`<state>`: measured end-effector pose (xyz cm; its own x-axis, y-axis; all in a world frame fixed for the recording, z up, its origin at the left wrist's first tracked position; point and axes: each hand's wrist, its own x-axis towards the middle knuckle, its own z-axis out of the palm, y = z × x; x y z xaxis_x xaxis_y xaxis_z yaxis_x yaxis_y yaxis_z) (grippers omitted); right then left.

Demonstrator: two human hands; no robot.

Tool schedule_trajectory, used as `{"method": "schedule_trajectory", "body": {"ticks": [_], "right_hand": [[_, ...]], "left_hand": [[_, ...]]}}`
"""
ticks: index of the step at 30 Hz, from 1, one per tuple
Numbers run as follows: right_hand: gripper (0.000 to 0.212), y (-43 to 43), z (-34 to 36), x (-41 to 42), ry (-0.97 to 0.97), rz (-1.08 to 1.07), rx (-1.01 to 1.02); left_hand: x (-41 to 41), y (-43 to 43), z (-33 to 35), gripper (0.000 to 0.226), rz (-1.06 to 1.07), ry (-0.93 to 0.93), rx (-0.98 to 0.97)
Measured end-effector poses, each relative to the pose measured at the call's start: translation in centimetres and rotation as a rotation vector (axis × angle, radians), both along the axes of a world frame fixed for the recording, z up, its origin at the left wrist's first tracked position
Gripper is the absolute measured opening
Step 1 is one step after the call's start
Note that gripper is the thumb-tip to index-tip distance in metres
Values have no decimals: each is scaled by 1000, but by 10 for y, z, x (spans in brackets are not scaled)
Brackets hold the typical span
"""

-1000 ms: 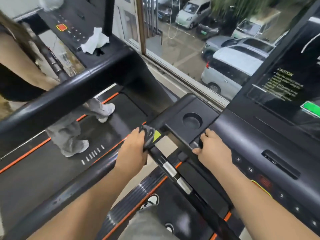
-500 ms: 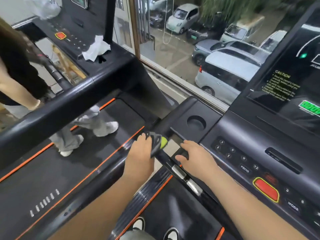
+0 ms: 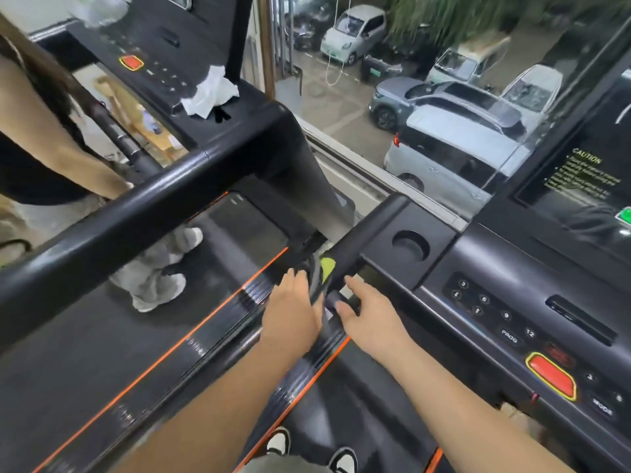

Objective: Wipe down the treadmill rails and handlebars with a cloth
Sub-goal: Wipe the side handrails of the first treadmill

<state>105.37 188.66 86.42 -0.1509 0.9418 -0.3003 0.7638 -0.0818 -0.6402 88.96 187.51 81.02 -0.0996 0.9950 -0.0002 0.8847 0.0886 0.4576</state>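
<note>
My left hand grips a dark grey cloth with a lime-green patch and presses it against the left side of my treadmill's black handlebar. This happens just below where the bar meets the console. My right hand is on the same bar from the right, with its thumb hooked under the bar's lower part and its fingers lying over the top. The two hands sit close together, and the cloth is partly hidden behind my left fingers.
The console with a cup holder and a red stop button fills the right. A neighbouring treadmill's thick rail crosses the left, with a person walking there and a white tissue on its console. My shoes are below.
Both hands have slid forward along the handlebar toward the console, taking the cloth with them. The person on the neighbouring treadmill has kept stepping.
</note>
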Motion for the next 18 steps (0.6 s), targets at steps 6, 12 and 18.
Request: {"method": "schedule_trajectory", "body": {"ticks": [6,12,18], "right_hand": [[50,-10,-6,-10,122,-53,18],[43,-10,7,-41,225,-82,172],[70,-19,-29,-78,77,-33,105]], "left_hand": [[-20,-10,-16,50,-117,195,-4],[1,43,6,64,-146,142,-215],[-40,-28,33,55,-299,-422,-87]]}}
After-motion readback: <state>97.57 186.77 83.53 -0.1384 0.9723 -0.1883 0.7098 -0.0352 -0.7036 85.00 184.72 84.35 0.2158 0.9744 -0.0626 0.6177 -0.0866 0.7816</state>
